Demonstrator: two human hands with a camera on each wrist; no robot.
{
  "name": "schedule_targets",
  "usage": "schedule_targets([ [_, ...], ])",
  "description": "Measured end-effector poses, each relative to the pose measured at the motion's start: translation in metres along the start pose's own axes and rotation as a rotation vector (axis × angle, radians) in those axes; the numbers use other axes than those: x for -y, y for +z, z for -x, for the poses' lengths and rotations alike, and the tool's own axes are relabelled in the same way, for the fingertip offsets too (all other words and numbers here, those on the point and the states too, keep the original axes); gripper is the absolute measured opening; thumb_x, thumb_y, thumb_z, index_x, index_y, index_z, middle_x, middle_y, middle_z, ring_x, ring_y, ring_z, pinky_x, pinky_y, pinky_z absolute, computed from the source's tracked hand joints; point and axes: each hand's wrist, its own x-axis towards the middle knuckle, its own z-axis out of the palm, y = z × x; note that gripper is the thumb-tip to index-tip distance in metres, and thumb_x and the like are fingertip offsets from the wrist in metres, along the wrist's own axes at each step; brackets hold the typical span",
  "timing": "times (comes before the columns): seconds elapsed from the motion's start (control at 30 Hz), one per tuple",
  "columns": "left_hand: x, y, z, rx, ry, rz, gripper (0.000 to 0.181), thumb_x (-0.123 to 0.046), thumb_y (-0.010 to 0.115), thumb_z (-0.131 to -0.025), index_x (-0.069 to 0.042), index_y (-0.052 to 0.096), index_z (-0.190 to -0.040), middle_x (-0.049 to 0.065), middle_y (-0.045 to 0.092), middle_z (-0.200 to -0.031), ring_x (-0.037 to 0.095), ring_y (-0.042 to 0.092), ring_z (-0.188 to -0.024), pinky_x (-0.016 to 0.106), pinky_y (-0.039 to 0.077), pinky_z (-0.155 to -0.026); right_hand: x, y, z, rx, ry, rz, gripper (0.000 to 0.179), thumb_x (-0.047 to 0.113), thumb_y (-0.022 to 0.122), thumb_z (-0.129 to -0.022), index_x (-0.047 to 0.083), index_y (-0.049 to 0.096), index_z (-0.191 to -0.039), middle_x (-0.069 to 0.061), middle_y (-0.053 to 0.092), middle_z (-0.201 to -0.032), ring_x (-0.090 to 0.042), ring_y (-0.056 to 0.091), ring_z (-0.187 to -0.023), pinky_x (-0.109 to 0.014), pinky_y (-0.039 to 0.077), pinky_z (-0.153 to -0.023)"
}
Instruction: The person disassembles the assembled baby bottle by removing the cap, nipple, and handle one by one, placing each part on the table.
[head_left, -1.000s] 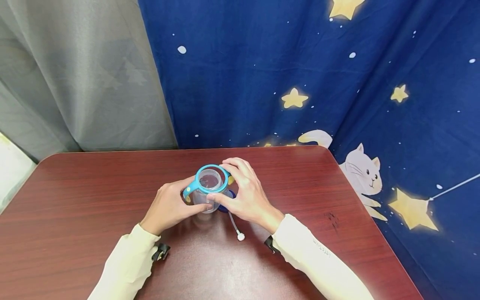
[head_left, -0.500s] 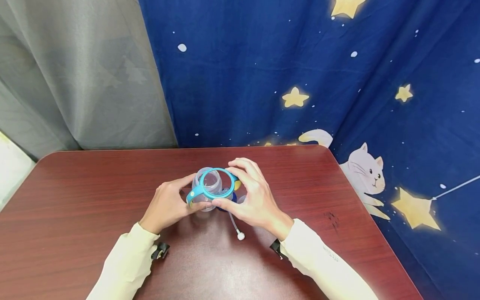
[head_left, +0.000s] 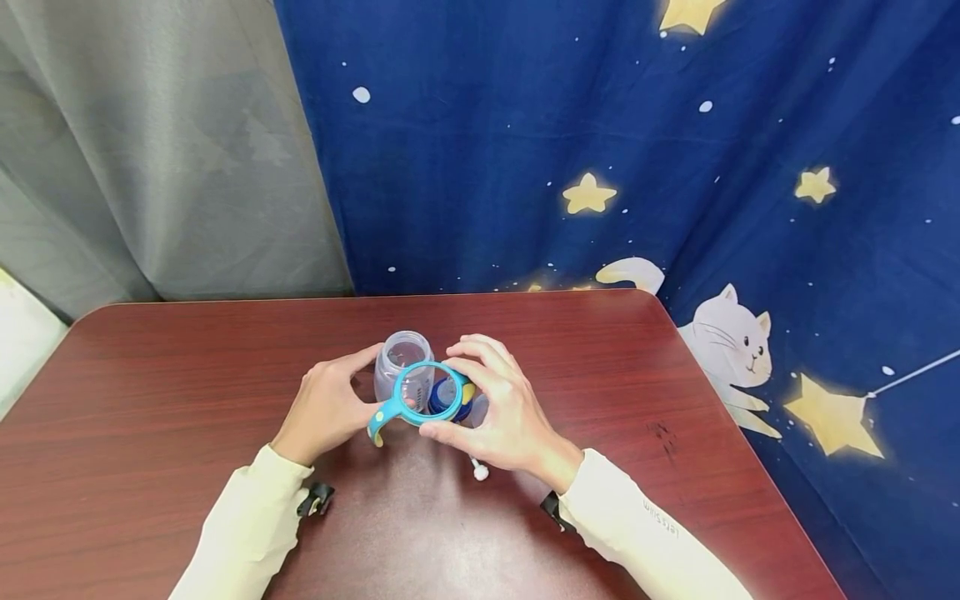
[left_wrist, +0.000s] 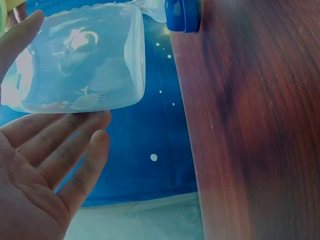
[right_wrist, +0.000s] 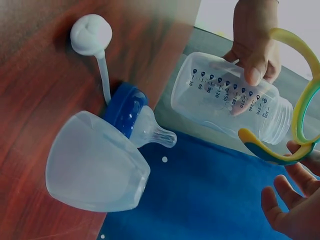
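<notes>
My left hand (head_left: 322, 408) grips a clear baby bottle (right_wrist: 225, 95) by its side, thumb on the near wall. The bottle stands upright, raised off the table, with its neck uncovered. My right hand (head_left: 513, 408) pinches a turquoise and yellow bottle handle ring (head_left: 385, 412) by its right side. This ring is in front of the bottle and apart from its neck. Behind it on the table sits a blue collar with a clear nipple (right_wrist: 122, 107). A thin straw with a white weighted end (right_wrist: 91, 34) runs from the collar. A translucent bottle cap (right_wrist: 95, 165) stands beside it.
The brown wooden table (head_left: 187, 433) reaches back to a grey curtain (head_left: 195, 167) and a blue starry curtain (head_left: 480, 167). A black strap (head_left: 316, 500) sits at the left wrist.
The handle ring has come away from over the bottle's neck, toward the person and slightly right. The bottle has shifted a little left, and the blue collar shows more through the ring.
</notes>
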Motion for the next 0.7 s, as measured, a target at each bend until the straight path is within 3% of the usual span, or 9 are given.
schedule_targets([
  [0.4,0.002,0.0,-0.002,-0.014,0.002,-0.012,0.079,-0.05,0.089,-0.066,-0.014,0.065,-0.132,-0.003,0.074,-0.104,0.012,0.06,-0.073,0.034,0.045,-0.063,0.001,0.006,0.01,0.033,-0.044,-0.014,0.055,0.052,0.087,-0.069,0.016,0.072,-0.107,0.004,0.058,-0.126,-0.02,0.042,-0.134,-0.042,0.034,-0.109],
  [0.53,0.004,0.001,-0.001,-0.015,-0.001,0.002,0.079,-0.05,0.091,-0.065,-0.015,0.066,-0.132,-0.004,0.074,-0.105,0.011,0.064,-0.079,0.036,0.047,-0.065,0.001,0.014,0.014,0.068,-0.061,0.008,0.056,0.055,0.086,-0.069,0.015,0.072,-0.106,0.004,0.06,-0.122,-0.019,0.043,-0.132,-0.041,0.036,-0.108],
  [0.7,0.004,0.001,0.0,-0.007,-0.019,0.028,0.079,-0.057,0.087,-0.067,-0.018,0.066,-0.132,-0.009,0.073,-0.101,0.008,0.063,-0.076,0.034,0.048,-0.063,0.002,0.027,0.021,0.126,-0.068,0.055,0.058,0.06,0.082,-0.07,0.015,0.072,-0.107,0.005,0.061,-0.12,-0.017,0.045,-0.13,-0.042,0.041,-0.1],
])
